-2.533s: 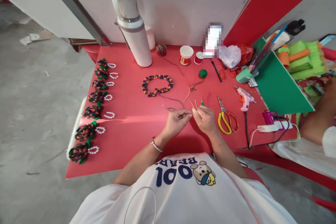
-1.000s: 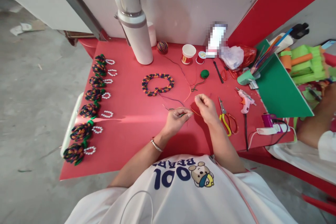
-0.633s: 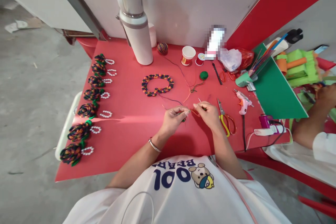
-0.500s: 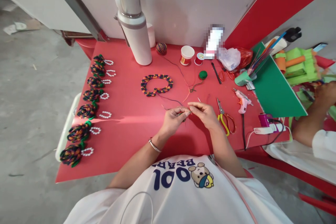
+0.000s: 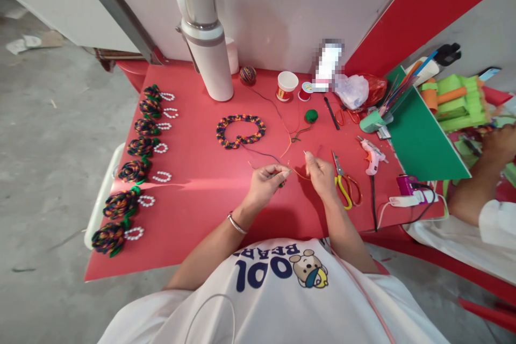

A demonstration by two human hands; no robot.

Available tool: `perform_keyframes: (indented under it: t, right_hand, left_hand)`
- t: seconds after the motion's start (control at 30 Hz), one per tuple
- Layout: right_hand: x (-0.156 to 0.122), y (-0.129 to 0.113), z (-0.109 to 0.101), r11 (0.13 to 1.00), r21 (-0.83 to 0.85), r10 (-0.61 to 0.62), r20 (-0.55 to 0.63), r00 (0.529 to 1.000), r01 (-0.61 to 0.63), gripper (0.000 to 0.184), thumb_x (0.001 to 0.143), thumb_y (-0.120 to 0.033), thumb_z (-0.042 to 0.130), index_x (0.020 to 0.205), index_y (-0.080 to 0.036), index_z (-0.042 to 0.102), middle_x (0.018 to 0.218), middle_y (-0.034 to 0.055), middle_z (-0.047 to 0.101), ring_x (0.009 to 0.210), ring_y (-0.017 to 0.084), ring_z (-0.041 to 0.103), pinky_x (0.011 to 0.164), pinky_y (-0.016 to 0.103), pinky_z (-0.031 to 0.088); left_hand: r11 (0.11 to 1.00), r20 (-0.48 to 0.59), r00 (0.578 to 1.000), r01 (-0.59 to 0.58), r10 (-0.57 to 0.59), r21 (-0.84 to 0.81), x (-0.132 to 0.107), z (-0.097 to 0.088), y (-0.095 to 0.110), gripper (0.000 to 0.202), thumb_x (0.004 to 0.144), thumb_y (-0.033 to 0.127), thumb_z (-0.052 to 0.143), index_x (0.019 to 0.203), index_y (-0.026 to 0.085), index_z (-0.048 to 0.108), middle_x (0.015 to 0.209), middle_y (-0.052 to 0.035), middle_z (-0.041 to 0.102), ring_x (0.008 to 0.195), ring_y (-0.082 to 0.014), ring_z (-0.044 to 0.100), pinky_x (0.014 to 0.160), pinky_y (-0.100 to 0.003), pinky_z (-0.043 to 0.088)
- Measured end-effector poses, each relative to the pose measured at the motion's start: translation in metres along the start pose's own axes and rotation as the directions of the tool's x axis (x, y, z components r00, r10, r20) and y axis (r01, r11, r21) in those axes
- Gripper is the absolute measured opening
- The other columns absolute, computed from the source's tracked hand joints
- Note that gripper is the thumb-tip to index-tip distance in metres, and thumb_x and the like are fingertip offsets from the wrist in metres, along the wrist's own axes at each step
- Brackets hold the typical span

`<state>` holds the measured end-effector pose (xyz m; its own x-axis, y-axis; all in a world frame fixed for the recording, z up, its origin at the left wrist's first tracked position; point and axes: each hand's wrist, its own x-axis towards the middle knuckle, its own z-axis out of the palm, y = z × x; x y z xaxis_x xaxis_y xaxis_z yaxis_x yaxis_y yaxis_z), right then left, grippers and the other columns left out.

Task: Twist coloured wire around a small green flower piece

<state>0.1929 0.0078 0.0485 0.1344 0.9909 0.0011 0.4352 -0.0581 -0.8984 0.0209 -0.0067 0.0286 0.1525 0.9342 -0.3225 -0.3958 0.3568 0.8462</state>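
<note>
Fingers of left hand (image 5: 266, 185) pinched a small yarn piece (image 5: 281, 184); right hand (image 5: 321, 175) gripped a thin tool (image 5: 305, 152). Orange strand (image 5: 300, 174) ran between, near and right of yarn ring (image 5: 242, 117); gentle tension seemed best.

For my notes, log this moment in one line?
left hand: pinching yarn | right hand: gripping thin tool | between: orange strand | nearby: scissors

Bench left (image 5: 193, 226): multicoloured yarn rosettes (image 5: 134, 170) lay beside white bead loops (image 5: 162, 172).
Middle: round multicoloured yarn ring (image 5: 241, 117) lay left of thin orange strand (image 5: 301, 176).
Right: yellow-and-red-handled metal scissors (image 5: 339, 173) lay left of pink glue gun (image 5: 374, 158).
</note>
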Motion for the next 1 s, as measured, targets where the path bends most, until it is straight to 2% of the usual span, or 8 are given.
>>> perform_keyframes:
  t: [0.1,0.2,0.47,0.6,0.67,0.8,0.9,1.0]
  right_hand:
    - [-0.003,-0.001,0.006,0.983,0.182,-0.017,0.182,0.983,-0.017,0.039,0.085,-0.06,0.072,0.073,-0.022,0.071,0.077,0.0018,0.07,0.077,0.019,0.065,0.074,0.031,0.051]
    - [-0.003,0.0,0.013,0.947,0.311,-0.009,0.263,0.965,-0.076,0.032,0.08,-0.055,0.078,0.089,-0.024,0.079,0.097,0.0046,0.077,0.094,0.022,0.07,0.087,0.035,0.055]
    - [-0.005,0.004,0.024,0.902,0.368,0.131,0.268,0.955,-0.227,0.042,0.075,-0.061,0.076,0.085,-0.022,0.067,0.082,0.0015,0.069,0.062,0.013,0.054,0.052,0.025,0.041]
    - [-0.003,0.008,0.02,0.914,0.368,0.135,0.129,0.983,-0.173,0.037,0.087,-0.06,0.065,0.089,-0.024,0.063,0.082,-0.0001,0.068,0.053,0.011,0.046,0.046,0.024,0.033]
    - [-0.002,0.013,0.016,0.957,0.26,0.089,0.143,0.986,-0.125,0.032,0.088,-0.056,0.066,0.086,-0.023,0.064,0.079,0.0003,0.07,0.058,0.013,0.054,0.053,0.026,0.041]
    - [-0.007,0.021,0.007,0.989,-0.138,-0.013,0.26,0.965,0.05,0.026,0.093,-0.046,0.063,0.089,-0.023,0.074,0.086,0.0053,0.079,0.08,0.022,0.071,0.076,0.034,0.052]
    - [-0.02,0.026,-0.012,0.891,-0.43,-0.095,0.143,0.985,0.148,0.029,0.099,-0.044,0.058,0.108,-0.023,0.077,0.11,0.011,0.08,0.098,0.028,0.073,0.086,0.039,0.052]
    - [-0.04,0.034,-0.045,0.698,-0.709,-0.144,-0.001,0.99,0.101,0.035,0.101,-0.04,0.054,0.122,-0.019,0.074,0.11,0.0163,0.077,0.101,0.031,0.07,0.085,0.041,0.051]
  left_hand:
    - [0.999,0.011,1.0,0.028,-0.027,-0.031,0.001,-0.002,-0.001,0.044,0.064,0.052,0.09,0.079,0.014,0.073,0.051,0.0027,0.056,0.04,-0.0054,0.039,0.041,-0.021,0.024]
    - [0.999,0.012,1.0,0.023,-0.023,-0.045,0.001,-0.003,-0.001,0.047,0.063,0.054,0.091,0.08,0.014,0.073,0.049,0.0042,0.053,0.038,-0.0044,0.036,0.04,-0.021,0.024]
    - [0.999,0.022,0.999,0.028,-0.028,-0.026,0.0,0.001,-0.002,0.044,0.066,0.052,0.09,0.081,0.014,0.074,0.051,0.0059,0.051,0.04,-0.0034,0.034,0.042,-0.021,0.028]
    - [0.998,-0.02,0.999,-0.03,0.029,-0.052,0.001,0.001,-0.001,0.035,0.068,0.045,0.089,0.078,0.015,0.073,0.096,-0.005,0.073,0.044,-0.0002,0.037,0.042,-0.022,0.034]
    - [0.998,-0.045,0.998,-0.035,0.032,-0.061,0.002,-0.001,-0.001,0.034,0.067,0.043,0.088,0.076,0.015,0.072,0.112,-0.0072,0.072,0.044,0.0017,0.036,0.039,-0.021,0.031]
    - [0.996,-0.054,0.999,-0.003,-0.002,-0.085,0.004,-0.003,-0.002,0.036,0.067,0.043,0.089,0.082,0.015,0.072,0.092,-0.0041,0.07,0.041,0.0017,0.03,0.037,-0.021,0.022]
    - [0.988,-0.035,0.998,0.038,-0.043,-0.153,0.004,-0.003,0.0,0.041,0.065,0.044,0.091,0.088,0.015,0.072,0.075,0.0007,0.063,0.041,0.0007,0.025,0.037,-0.021,0.014]
    - [0.968,0.004,0.994,0.103,-0.105,-0.229,0.003,-0.002,0.004,0.047,0.062,0.043,0.094,0.092,0.014,0.072,0.066,0.0037,0.058,0.041,0.0004,0.021,0.038,-0.02,0.011]
